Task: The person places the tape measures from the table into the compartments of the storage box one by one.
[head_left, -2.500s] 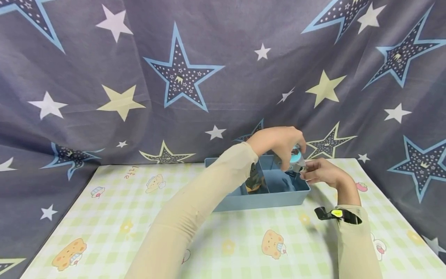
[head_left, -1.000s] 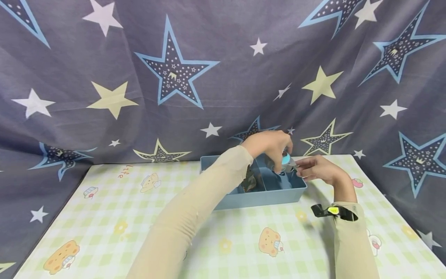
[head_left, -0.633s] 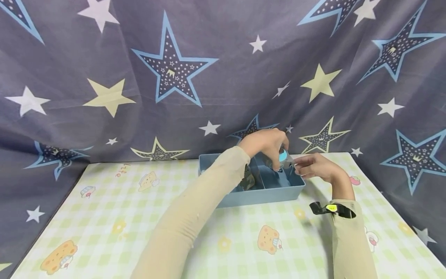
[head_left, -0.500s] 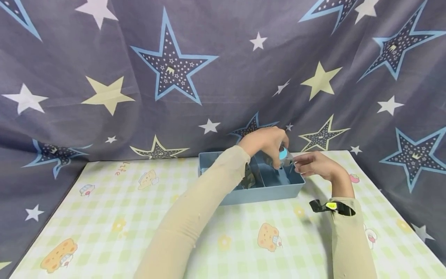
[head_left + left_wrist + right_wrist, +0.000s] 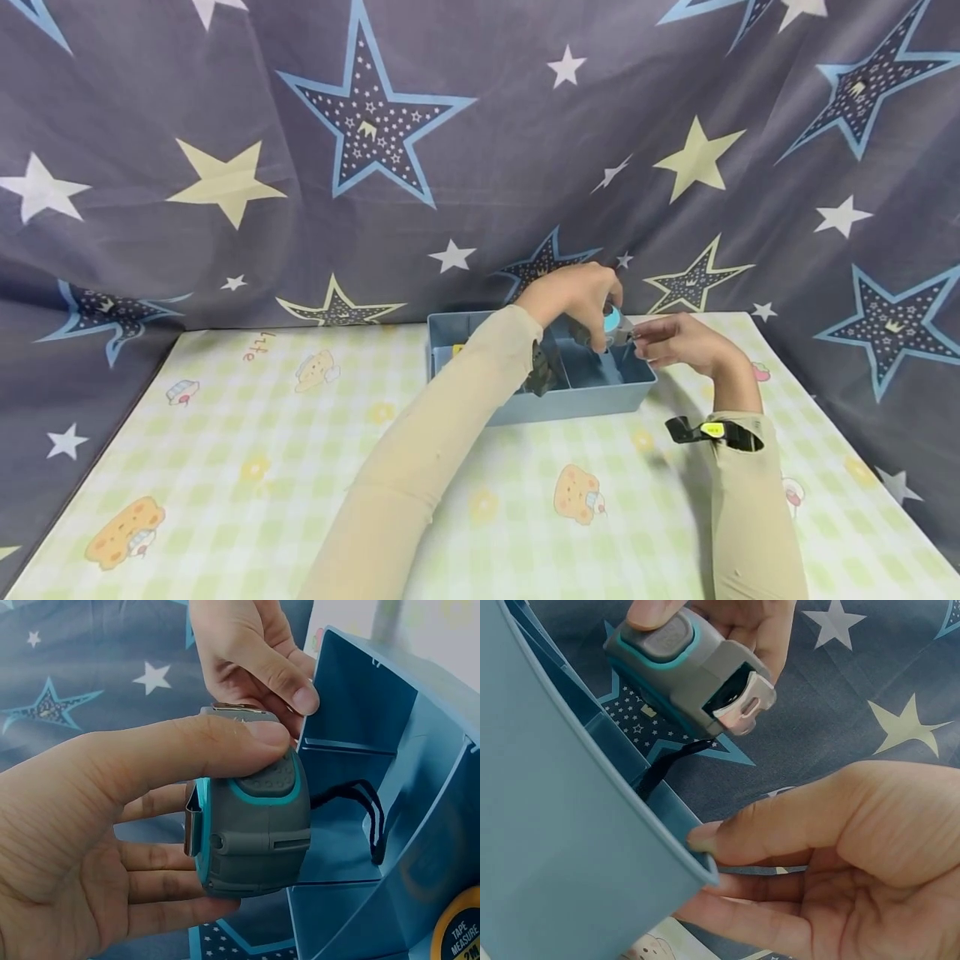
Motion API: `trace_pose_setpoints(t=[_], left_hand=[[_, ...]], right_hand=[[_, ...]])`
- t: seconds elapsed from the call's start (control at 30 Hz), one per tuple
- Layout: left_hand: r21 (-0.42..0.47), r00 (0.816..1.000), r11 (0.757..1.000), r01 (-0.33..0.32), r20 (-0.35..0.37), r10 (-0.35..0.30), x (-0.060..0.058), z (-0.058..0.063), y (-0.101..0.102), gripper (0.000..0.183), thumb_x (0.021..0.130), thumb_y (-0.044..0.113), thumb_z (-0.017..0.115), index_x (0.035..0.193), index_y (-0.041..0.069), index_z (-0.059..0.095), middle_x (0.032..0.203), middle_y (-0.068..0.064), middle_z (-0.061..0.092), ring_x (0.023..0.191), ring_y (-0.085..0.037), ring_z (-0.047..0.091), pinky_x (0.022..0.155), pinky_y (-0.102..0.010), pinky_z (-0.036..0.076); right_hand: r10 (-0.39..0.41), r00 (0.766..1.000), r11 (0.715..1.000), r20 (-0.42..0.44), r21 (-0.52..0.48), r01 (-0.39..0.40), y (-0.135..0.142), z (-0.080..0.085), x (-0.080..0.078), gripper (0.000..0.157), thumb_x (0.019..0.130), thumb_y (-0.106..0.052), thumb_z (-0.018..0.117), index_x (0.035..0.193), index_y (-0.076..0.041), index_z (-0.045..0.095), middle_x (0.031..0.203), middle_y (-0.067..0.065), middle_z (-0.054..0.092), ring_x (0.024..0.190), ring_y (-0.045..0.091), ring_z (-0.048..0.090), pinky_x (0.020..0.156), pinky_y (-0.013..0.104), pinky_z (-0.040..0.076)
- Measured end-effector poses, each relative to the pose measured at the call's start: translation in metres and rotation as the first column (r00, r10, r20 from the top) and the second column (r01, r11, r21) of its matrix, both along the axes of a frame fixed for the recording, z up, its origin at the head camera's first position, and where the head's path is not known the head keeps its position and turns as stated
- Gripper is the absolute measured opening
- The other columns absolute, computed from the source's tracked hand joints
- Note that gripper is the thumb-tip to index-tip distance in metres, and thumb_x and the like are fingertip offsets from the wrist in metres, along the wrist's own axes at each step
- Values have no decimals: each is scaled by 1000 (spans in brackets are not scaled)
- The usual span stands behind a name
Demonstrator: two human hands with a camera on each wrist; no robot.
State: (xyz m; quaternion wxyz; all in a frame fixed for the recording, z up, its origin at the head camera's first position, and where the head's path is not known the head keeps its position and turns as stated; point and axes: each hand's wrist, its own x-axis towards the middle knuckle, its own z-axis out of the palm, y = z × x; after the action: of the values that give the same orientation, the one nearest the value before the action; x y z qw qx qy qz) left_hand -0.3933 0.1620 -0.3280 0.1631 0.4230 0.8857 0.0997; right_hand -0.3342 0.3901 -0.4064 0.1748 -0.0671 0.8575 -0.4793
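Observation:
My left hand [image 5: 573,292] holds a grey and teal tape measure [image 5: 259,832] over the right compartment of a blue divided box [image 5: 577,404]. In the left wrist view the thumb lies on its grey button and the fingers are behind the case. A black wrist strap [image 5: 371,817] hangs from it into the box. The metal end hook [image 5: 742,709] shows at its mouth in the right wrist view. My right hand [image 5: 690,343] pinches the box's right rim at a corner, thumb inside and fingers outside.
A dark object [image 5: 538,379] is in the box's middle compartment, partly behind the left sleeve. A yellow-and-black round label [image 5: 463,930] reads "TAPE MEASURE 2M". The box stands on a green checked tablecloth [image 5: 300,467], before a star-patterned curtain [image 5: 465,167].
The head view has shifted. Relative to the box, my left hand has brought the tape measure slightly left and lower over the right compartment. My right hand has stayed at the box's rim.

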Motion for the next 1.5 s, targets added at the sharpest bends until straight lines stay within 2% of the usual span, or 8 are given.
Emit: trace_pose_setpoints(t=[0.27,0.43,0.63,1.0,1.2,1.5], left_hand=[[-41,1000,999,-19,-2,19,-5,0,3,75,69,32,95,135,15,63,117,5,70,99,-11,66,86,-27,55],[-55,1000,998,-20,1,20,-6,-1,5,77,70,32,94,137,15,60,119,5,68,101,-11,65,87,-28,54],[-58,1000,998,-10,-14,9,-7,0,5,71,70,32,94,130,17,60,116,5,65,100,-13,63,85,-28,53],[-70,1000,998,-5,-31,3,-8,-4,5,71,70,35,94,132,14,66,119,3,69,99,-13,63,88,-28,54],[-68,999,998,-9,-52,5,-10,-7,7,66,68,34,94,127,13,71,118,3,72,99,-11,64,89,-26,55],[-103,999,994,-26,-45,21,-12,-8,11,68,69,35,94,130,14,71,132,2,70,114,-12,66,98,-27,54]], right_hand=[[4,1000,1000,15,-23,-3,2,0,-1,56,99,-3,61,148,12,41,120,15,70,96,3,68,89,32,60],[6,1000,1000,13,-29,-5,2,0,-1,56,99,-4,61,148,12,41,122,16,69,96,3,68,90,33,60],[3,1000,1000,7,-26,-3,1,1,-1,55,98,-3,60,148,13,42,121,18,69,95,3,68,90,33,60],[2,1000,1000,24,-25,-1,0,1,-1,55,98,-3,62,147,13,43,114,7,70,95,2,68,90,32,60],[4,1000,1000,10,-15,-4,1,1,-2,57,98,-5,63,148,13,42,121,14,70,95,1,67,91,35,60],[-1,1000,1000,13,-7,1,0,0,-2,54,98,-4,61,147,12,44,128,25,65,95,2,68,91,34,60]])
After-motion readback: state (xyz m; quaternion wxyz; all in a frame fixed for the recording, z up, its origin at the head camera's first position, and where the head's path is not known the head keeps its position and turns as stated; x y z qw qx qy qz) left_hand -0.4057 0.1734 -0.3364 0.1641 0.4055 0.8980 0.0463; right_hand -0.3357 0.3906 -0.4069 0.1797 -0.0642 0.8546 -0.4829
